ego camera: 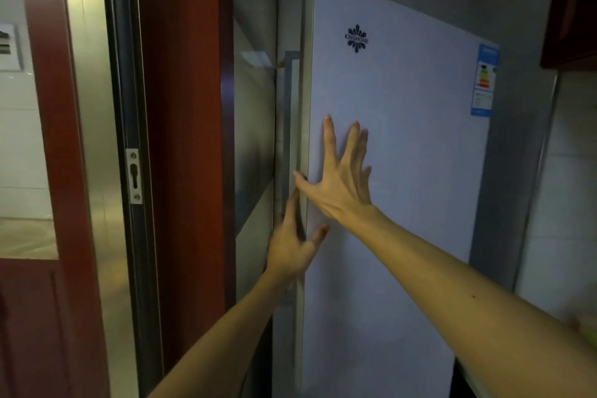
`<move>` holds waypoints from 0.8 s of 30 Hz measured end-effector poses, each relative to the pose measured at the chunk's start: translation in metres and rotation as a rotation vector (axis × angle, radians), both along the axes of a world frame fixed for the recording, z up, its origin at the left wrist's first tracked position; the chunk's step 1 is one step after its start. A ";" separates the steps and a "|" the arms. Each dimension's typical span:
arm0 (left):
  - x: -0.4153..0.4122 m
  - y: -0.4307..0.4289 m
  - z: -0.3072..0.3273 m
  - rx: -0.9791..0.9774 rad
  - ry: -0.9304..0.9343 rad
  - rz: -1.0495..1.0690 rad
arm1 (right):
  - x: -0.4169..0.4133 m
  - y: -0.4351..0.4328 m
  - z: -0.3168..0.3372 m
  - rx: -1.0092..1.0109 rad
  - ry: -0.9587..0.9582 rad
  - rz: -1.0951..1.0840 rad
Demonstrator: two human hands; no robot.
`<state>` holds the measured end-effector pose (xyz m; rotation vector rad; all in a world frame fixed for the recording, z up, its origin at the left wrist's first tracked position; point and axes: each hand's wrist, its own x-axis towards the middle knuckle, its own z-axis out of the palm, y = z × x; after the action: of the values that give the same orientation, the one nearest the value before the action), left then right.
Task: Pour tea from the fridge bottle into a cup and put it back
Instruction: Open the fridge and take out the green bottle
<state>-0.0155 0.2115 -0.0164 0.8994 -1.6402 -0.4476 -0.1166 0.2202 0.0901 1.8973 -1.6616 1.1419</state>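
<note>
fridge door [403, 171]: smooth, pale, faint satin sheen; coated metal or plastic, cannot tell which
energy sticker [484, 81]: glossy printed paper or film
door frame [187, 107]: red-brown wood, smooth, semi-gloss
lock plate [134, 176]: bare metal, dull shine
wall tiles [555, 203]: glazed, smooth

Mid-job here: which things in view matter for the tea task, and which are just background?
Job: fridge door; right hand flat on its front; left hand at its left edge.
Background: energy label; red door frame; lock plate; dark cabinet.
</note>
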 end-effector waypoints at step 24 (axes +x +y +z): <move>-0.081 0.148 -0.008 0.149 -0.082 -0.381 | -0.109 0.182 -0.006 -0.144 0.212 -0.133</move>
<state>-0.0964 0.3597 -0.0239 0.7191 -1.8795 -0.8118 -0.2256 0.4018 0.0841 1.7256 -1.5228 0.9455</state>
